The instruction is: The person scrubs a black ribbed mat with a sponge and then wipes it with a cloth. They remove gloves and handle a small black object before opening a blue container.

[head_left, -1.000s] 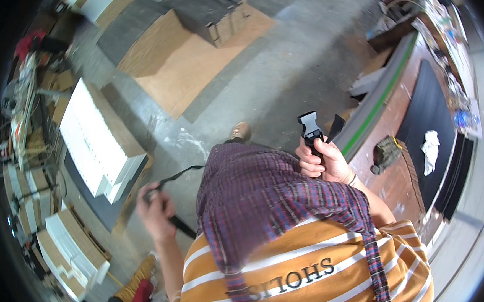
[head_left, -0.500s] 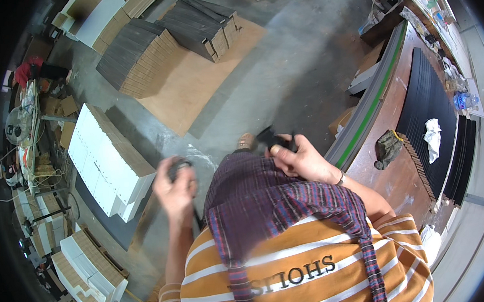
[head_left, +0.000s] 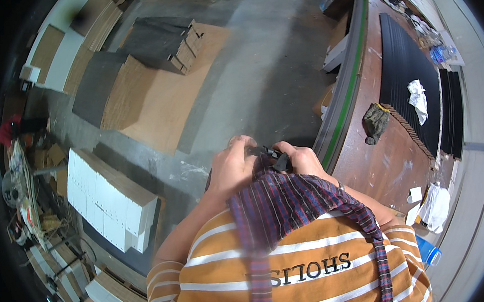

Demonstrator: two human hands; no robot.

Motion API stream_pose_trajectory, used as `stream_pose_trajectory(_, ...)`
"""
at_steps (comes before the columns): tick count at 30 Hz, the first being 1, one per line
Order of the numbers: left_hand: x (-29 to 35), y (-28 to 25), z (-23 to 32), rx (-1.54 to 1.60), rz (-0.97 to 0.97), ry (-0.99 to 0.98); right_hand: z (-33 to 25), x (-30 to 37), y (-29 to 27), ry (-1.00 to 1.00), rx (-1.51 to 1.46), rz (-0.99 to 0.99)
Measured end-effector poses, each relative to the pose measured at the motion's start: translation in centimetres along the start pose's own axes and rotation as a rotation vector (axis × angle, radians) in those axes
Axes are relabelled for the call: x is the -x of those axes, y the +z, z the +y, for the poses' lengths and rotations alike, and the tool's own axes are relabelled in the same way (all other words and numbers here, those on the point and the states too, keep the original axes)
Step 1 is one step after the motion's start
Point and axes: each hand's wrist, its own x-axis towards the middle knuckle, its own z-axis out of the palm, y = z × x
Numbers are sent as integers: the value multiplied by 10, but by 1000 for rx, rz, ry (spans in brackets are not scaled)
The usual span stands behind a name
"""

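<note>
Both my hands meet in front of my waist, over the upper part of a dark plaid apron (head_left: 281, 201). My left hand (head_left: 233, 165) is closed, its back toward me, with its fingertips at a black strap with a buckle-like piece (head_left: 280, 161). Close on the other side, my right hand (head_left: 305, 162) pinches the same black strap between thumb and fingers. The strap's lower part and most of the fingertips are hidden behind the hands and the apron cloth.
To the right a brown workbench (head_left: 368, 171) carries black strips (head_left: 409, 74), a dark glove (head_left: 376, 122) and a white cloth (head_left: 417, 101). White panels (head_left: 103, 198) are stacked at left. Dark panel stacks (head_left: 152, 43) lie on a brown sheet (head_left: 165, 119) ahead.
My left hand has come in from the left to meet the right hand at the waist. The black pieces, held apart before, are now together. The view has shifted slightly.
</note>
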Motion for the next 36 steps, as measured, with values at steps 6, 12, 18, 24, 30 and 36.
stream_pose_trajectory(6,-34,-4,9,-236,-245,87,1,5,-3,-19,86,140)
stream_pose_trajectory(12,-63,-10,16,-431,-528,232,-5,-1,-3,65,114,133)
stream_pose_trajectory(18,-93,-9,12,-451,-741,281,-9,-9,4,162,36,196)
stream_pose_trajectory(24,-135,-20,8,-95,-942,354,-20,-1,14,263,-111,354)
stream_pose_trajectory(30,-162,-32,16,-524,-958,688,-24,15,35,326,-130,594)
stream_pose_trajectory(36,-167,1,33,-729,-1121,868,-16,35,53,497,-58,770)
